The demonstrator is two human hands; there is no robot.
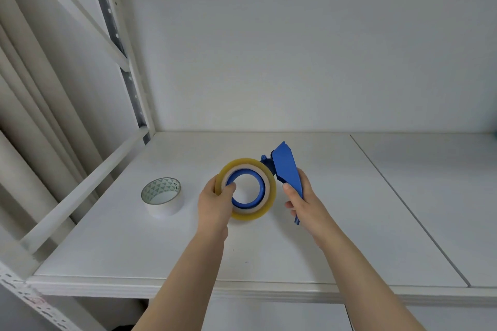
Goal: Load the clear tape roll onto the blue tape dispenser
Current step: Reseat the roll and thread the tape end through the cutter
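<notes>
So both hands are up over the white shelf (269, 250), pretty much dead center of the view. The clear tape roll (248, 188) sits around the blue hub of the blue tape dispenser (286, 172); you can see a blue ring filling the inside of the roll's pale core, so the roll looks seated on the wheel, though I can't tell if it's pushed all the way home.

Left hand (216, 203) is pinched on the roll's rim at about 9 o'clock, thumb hooked inside the ring and touching the blue hub, the other fingers wrapped behind the yellowish outer edge. So that one is clamped on the roll.

Right hand (302, 200) is wrapped around the dispenser's handle, which comes off the roll at roughly 3 o'clock. The blue body pokes up past the hand toward 12, and the tail of the handle sticks out below the palm toward 6. Fingers are curled closed on it, thumb lying along the near face.

The whole assembly is held up off the shelf, tilted so the open face of the roll points back at the camera.

Off at 9 o'clock from the hands, a second white tape roll (162, 196) with a green triangle pattern inside its core lies flat on the shelf, well apart from everything else. Shelf frame uprights (126, 62) run up around 10 o'clock.
</notes>
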